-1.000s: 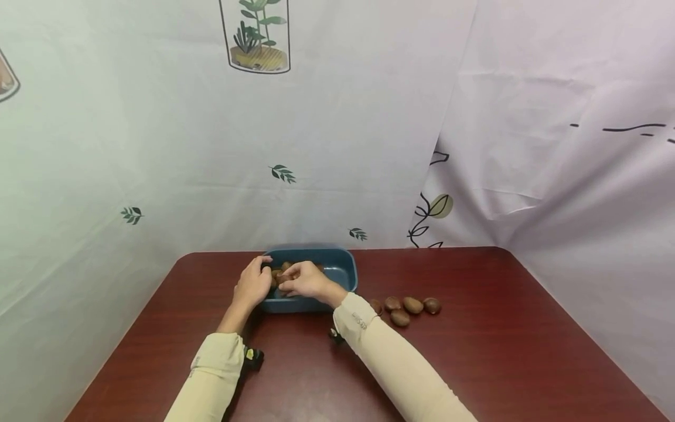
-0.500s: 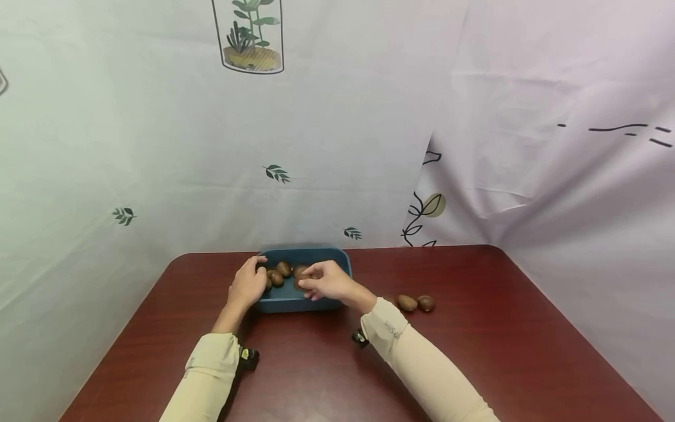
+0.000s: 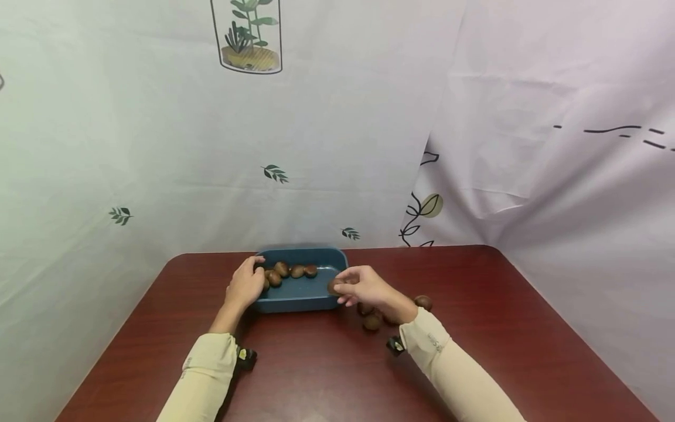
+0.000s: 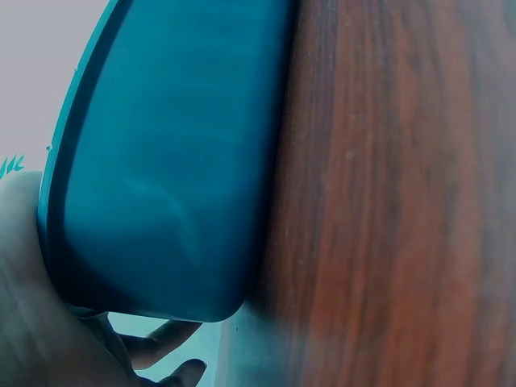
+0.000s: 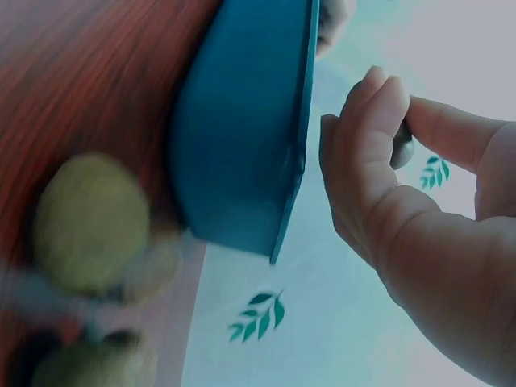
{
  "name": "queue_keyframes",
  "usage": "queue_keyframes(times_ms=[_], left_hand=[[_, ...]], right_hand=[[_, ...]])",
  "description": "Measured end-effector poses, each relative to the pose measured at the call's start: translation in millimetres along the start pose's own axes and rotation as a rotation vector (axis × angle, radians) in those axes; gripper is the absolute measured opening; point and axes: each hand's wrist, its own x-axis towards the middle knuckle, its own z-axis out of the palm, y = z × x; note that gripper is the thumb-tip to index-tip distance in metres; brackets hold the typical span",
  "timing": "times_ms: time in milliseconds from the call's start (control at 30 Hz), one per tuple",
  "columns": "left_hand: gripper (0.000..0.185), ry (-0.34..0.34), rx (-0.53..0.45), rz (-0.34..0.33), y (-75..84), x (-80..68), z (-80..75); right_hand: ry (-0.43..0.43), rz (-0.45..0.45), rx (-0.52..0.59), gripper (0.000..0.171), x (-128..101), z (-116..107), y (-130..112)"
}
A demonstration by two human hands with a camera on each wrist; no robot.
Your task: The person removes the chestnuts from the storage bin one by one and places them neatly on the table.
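Observation:
A blue tray [image 3: 295,299] sits at the back of the red-brown table and holds several brown nuts [image 3: 297,271] in its left half. My left hand [image 3: 256,266] grips the tray's left rim, fingers curled over the edge; the left wrist view shows only the tray's outer wall [image 4: 169,177] and part of the palm. My right hand [image 3: 338,288] hovers at the tray's right end and pinches one brown nut [image 3: 333,287] between thumb and fingertips. The right wrist view shows those fingers [image 5: 363,153] closed on the dark nut [image 5: 403,149] beside the tray's rim [image 5: 310,97].
Loose nuts [image 3: 371,322] lie on the table [image 3: 474,328] just right of the tray, partly hidden under my right wrist; another nut [image 3: 423,302] lies further right. Printed cloth hangs behind the table and along both of its sides.
My right hand has moved rightwards from the tray's middle to its right end, with a nut pinched in it. The nuts in the tray are now uncovered. The left hand stayed put.

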Motion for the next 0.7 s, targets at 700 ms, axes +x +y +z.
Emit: queue_keyframes(times_ms=[700], left_hand=[[0.048,-0.007,0.002,0.001,0.0,0.0,-0.9]], right_hand=[[0.005,-0.001,-0.009,0.031,-70,-68,35]])
